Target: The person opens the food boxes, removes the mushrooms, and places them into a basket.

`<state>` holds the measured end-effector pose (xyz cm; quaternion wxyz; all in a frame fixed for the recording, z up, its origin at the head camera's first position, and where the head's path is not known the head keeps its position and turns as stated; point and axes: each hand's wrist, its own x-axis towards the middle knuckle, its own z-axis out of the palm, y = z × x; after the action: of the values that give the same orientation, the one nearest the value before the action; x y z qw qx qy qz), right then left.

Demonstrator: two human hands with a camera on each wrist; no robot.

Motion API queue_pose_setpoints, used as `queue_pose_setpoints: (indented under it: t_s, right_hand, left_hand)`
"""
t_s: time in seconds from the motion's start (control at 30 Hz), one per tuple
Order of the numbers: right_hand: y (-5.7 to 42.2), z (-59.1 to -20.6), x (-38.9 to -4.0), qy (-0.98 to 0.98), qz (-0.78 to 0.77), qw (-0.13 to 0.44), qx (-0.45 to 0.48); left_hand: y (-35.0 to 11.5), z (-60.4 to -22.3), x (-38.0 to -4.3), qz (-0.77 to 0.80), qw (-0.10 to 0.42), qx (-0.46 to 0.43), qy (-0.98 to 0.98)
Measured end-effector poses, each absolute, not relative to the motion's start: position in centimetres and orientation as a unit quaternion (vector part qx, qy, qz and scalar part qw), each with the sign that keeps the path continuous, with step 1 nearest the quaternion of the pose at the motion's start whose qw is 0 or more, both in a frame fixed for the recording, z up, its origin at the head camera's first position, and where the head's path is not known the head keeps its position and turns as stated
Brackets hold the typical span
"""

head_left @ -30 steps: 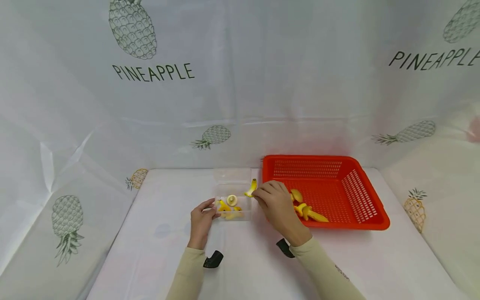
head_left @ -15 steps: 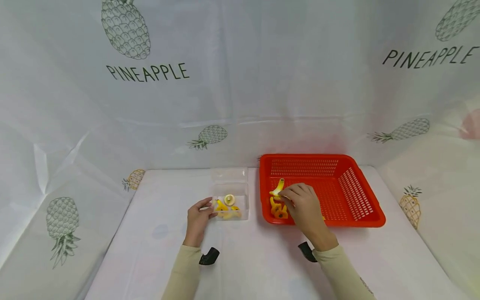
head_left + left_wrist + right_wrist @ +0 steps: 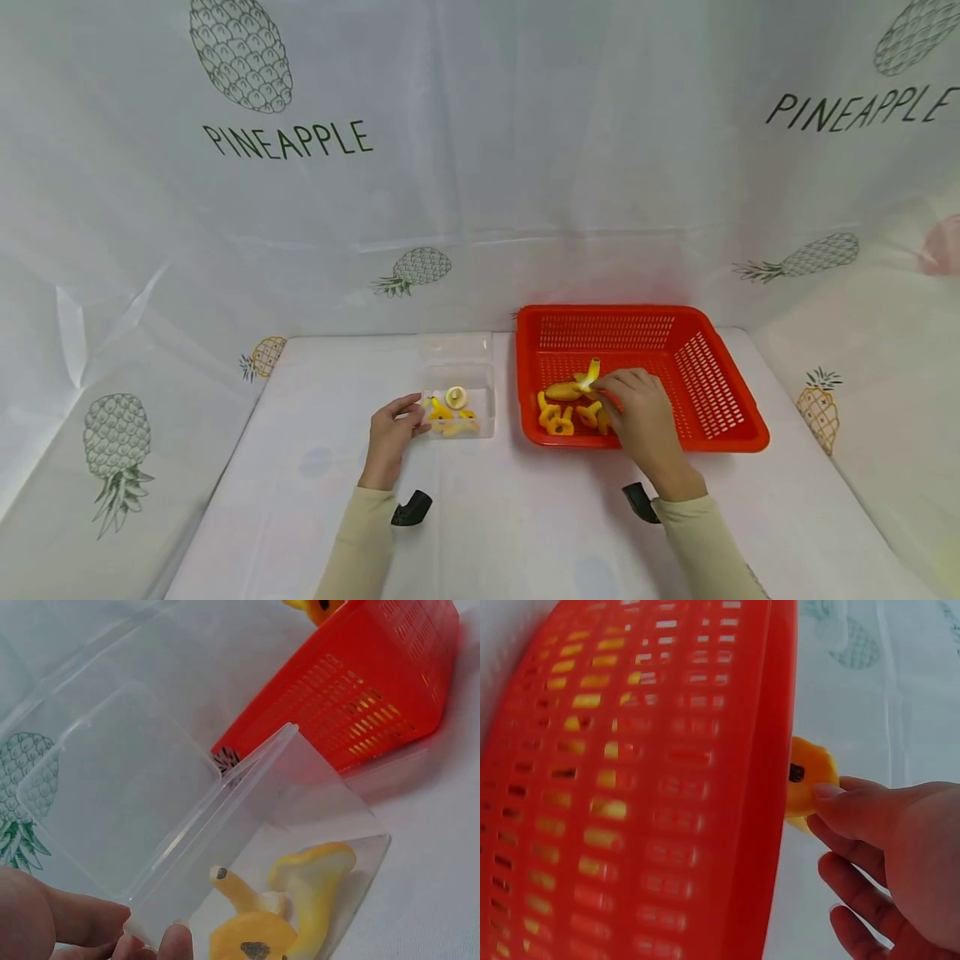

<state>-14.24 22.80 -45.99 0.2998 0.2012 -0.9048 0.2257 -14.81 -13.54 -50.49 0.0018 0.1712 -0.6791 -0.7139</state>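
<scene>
My left hand (image 3: 392, 429) grips the left side of a clear plastic box (image 3: 487, 404), whose lid (image 3: 455, 344) lies flipped back behind it. Several yellow toy mushrooms (image 3: 322, 881) with pale stems and dark spots are inside, and a round pale cap (image 3: 456, 397) shows among them from above. Over the left part of the red basket (image 3: 716, 396), my right hand (image 3: 641, 417) pinches another yellow toy mushroom (image 3: 814, 769) between thumb and fingers. Below it in the basket lie several yellow mushrooms (image 3: 560, 423) and a brownish, longish piece (image 3: 562, 392).
The basket, with slotted walls, stands right of the box on a white-covered table (image 3: 480, 533). Behind rises a white sheet (image 3: 480, 167) printed with pineapples. Black camera mounts (image 3: 412, 508) sit at both wrists.
My right hand has carried the yellow mushroom rightward from beside the clear box to above the red basket. My left hand keeps its grip on the box.
</scene>
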Motion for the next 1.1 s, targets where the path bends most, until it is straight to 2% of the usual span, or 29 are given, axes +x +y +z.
queue_pose_setpoints:
  t_s: [0.7,0.9,1.1]
  right_hand:
    - [27.4,-45.7,-14.8,-0.928,0.188,0.279,0.158]
    - [26.1,-45.7,-14.7,-0.928,0.195,0.265,0.175]
    - [22.4,-45.6,-14.7,-0.916,0.197,0.262,0.229]
  left_hand:
    - [-13.7,-50.3,-14.6,-0.722,-0.005,0.167,-0.671]
    - [-13.6,-50.2,-14.4,-0.723,-0.002,0.169,-0.670]
    - [-13.6,-50.1,-14.4,-0.723,0.002,0.166,-0.670]
